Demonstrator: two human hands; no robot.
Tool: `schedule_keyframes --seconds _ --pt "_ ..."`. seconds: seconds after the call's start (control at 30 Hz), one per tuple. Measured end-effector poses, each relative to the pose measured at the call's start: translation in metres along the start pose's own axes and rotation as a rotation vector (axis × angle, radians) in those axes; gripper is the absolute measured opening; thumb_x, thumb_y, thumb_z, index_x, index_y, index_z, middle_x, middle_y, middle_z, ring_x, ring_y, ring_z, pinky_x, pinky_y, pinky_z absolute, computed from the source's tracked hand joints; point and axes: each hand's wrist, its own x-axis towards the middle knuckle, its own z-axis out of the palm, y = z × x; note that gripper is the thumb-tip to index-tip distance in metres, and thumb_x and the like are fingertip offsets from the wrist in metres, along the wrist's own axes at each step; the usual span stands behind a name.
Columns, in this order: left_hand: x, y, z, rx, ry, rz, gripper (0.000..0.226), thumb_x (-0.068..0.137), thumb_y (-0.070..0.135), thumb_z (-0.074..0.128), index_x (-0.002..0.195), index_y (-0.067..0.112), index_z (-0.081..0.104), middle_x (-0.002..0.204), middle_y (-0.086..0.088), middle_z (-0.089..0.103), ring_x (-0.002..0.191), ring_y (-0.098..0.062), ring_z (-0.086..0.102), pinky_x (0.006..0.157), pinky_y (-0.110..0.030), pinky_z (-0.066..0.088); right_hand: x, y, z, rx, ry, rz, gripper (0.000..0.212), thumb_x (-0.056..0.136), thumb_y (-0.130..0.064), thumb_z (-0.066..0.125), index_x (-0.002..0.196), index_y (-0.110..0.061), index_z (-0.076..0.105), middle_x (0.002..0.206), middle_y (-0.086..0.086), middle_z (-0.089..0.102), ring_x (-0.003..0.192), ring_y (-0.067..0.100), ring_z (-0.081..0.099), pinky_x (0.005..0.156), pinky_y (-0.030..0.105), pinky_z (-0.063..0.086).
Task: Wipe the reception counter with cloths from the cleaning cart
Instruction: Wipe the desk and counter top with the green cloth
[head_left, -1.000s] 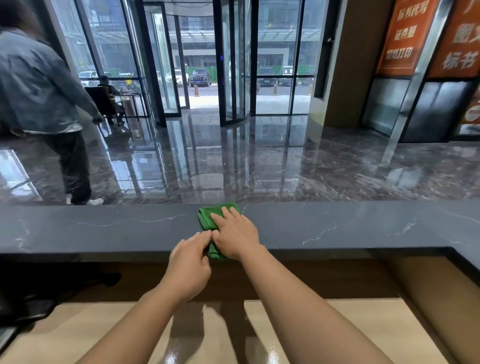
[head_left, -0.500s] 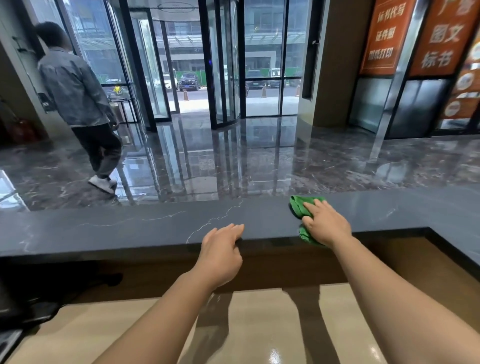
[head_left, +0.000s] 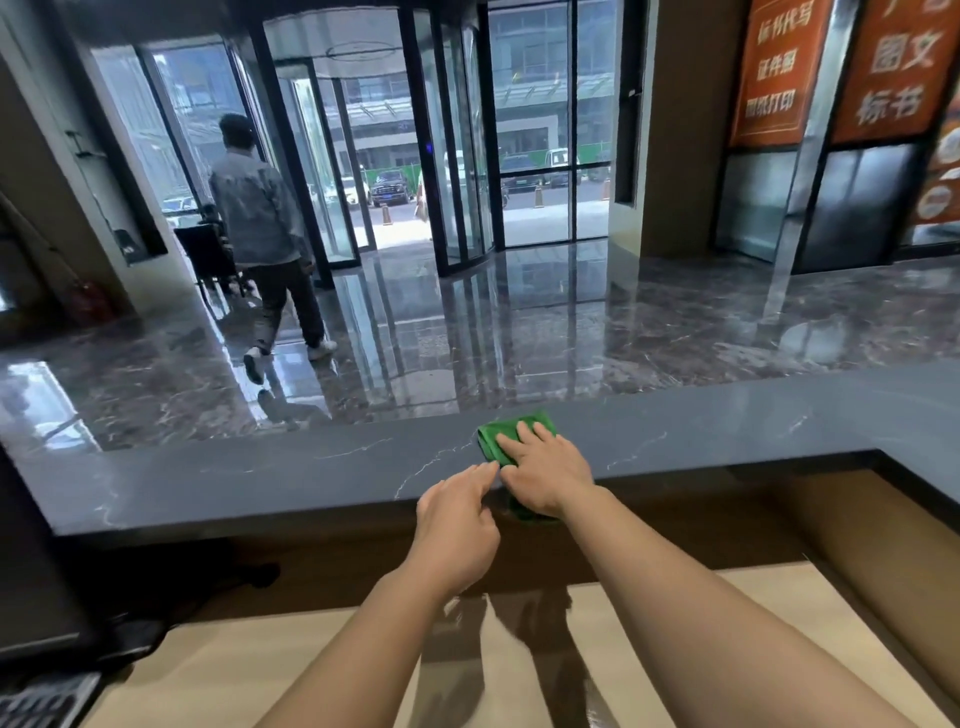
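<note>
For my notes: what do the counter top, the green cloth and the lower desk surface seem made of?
Counter top: dark grey stone or stone-look slab, thin white veins, soft sheen. Green cloth: soft folded fabric, perhaps microfibre, matte, draping over the edge. Lower desk surface: pale wood or laminate, glossy, showing reflections.

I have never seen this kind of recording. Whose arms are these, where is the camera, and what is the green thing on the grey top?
No machine here: a person wears one wide camera on the head, so you see their own bare arms from above. The right hand presses a folded green cloth flat on the dark grey stone reception counter, fingers straight. The left hand, holding nothing, reaches the counter's near edge beside it. Beyond, another person walks across the glossy lobby floor.
</note>
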Motion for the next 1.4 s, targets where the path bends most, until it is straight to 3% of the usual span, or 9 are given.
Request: schedule_keyframes --seconds 0.3,0.4,0.57,0.8,0.9,1.07,1.4 --pt "0.012 0.081 0.027 0.027 -0.02 0.047 0.052 0.088 -0.003 0.042 0.132 0.023 0.053 0.132 0.0 0.058 0.125 -0.023 0.048 0.105 -0.031 0.032 -0.012 0.058 -0.023 -0.007 -0.085 -0.114 0.061 0.102 -0.027 0.044 0.155 -0.031 0.016 0.164 0.0 0.004 0.151 0.017 0.0 0.122 0.037 0.01" --pt "0.016 0.113 0.051 -0.003 -0.043 0.033 0.052 0.09 -0.002 0.041 0.132 0.027 0.052 0.133 0.002 0.057 0.127 -0.024 0.045 0.106 -0.031 0.03 -0.019 0.099 -0.033 0.009 -0.104 -0.072 0.061 0.102 -0.026 0.045 0.155 -0.031 0.017 0.164 0.0 0.003 0.151 0.019 -0.002 0.122 0.039 0.013" --pt "0.029 0.169 0.091 -0.005 -0.09 0.008 0.06 0.094 0.005 0.042 0.148 0.031 0.034 0.149 0.003 0.043 0.141 -0.023 0.031 0.116 -0.035 0.02 -0.041 0.181 -0.057 0.034 -0.13 0.041 0.057 0.104 -0.026 0.038 0.156 -0.029 0.016 0.164 0.001 0.001 0.151 0.021 -0.003 0.121 0.043 0.013" --pt "0.037 0.246 0.141 -0.012 -0.113 0.032 0.062 0.093 0.004 0.042 0.148 0.031 0.034 0.151 0.003 0.04 0.142 -0.023 0.029 0.119 -0.038 0.02 -0.075 0.292 -0.085 -0.005 -0.149 0.201 0.056 0.103 -0.019 0.034 0.156 -0.028 0.017 0.164 0.002 0.002 0.151 0.024 0.0 0.119 0.05 0.018" --pt "0.033 0.272 0.16 -0.023 -0.113 0.035 0.061 0.094 0.003 0.042 0.148 0.03 0.034 0.151 0.004 0.039 0.143 -0.023 0.029 0.119 -0.039 0.022 -0.09 0.327 -0.095 -0.025 -0.155 0.266 0.058 0.101 -0.016 0.035 0.155 -0.028 0.019 0.164 0.004 0.008 0.15 0.028 0.009 0.117 0.049 0.022" --pt "0.024 0.304 0.188 -0.027 -0.134 0.017 0.061 0.093 0.002 0.041 0.148 0.03 0.035 0.15 0.004 0.042 0.142 -0.025 0.03 0.118 -0.038 0.021 -0.117 0.373 -0.114 -0.029 -0.175 0.347 0.053 0.093 -0.011 0.04 0.144 -0.021 0.045 0.145 0.008 0.045 0.129 0.032 0.046 0.102 0.039 0.042" --pt "0.002 0.357 0.198 0.017 -0.16 0.08 0.061 0.092 0.002 0.043 0.146 0.028 0.037 0.147 0.0 0.047 0.139 -0.023 0.035 0.116 -0.038 0.022 -0.154 0.392 -0.113 -0.076 -0.186 0.333 0.049 0.094 -0.008 0.044 0.142 -0.014 0.045 0.14 0.013 0.048 0.126 0.031 0.049 0.098 0.037 0.043"
